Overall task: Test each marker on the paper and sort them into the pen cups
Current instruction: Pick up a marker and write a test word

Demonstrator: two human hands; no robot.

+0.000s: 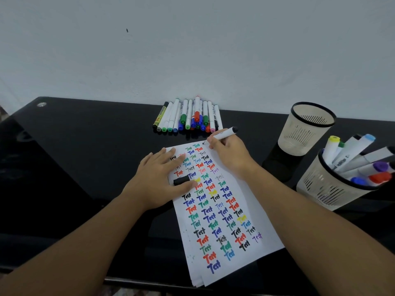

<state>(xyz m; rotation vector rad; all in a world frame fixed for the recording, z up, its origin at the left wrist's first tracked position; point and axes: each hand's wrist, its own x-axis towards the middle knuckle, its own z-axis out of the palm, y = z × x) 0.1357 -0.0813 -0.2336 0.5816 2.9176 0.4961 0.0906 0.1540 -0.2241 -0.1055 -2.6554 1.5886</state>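
White paper (239,212) under flat left hand (164,178) beside black cap (181,180); right hand (228,150) grip holds marker (226,133); cups right.

The white paper (215,210) is showing rows of "Test" in black, blue, red, green, yellow, light blue, pink and purple, lying on a glossy black counter (85,157). White-barrelled markers (188,116) at the back are showing green, blue, red, orange and pink caps, with one yellow-and-black barrel among them, while the black cap (181,180) is sitting dark against the page. Both pen cups (307,127) are showing cream slotted walls with black rims, the nearer cup (329,189) showing yellow, green, light blue, purple, blue and red caps.
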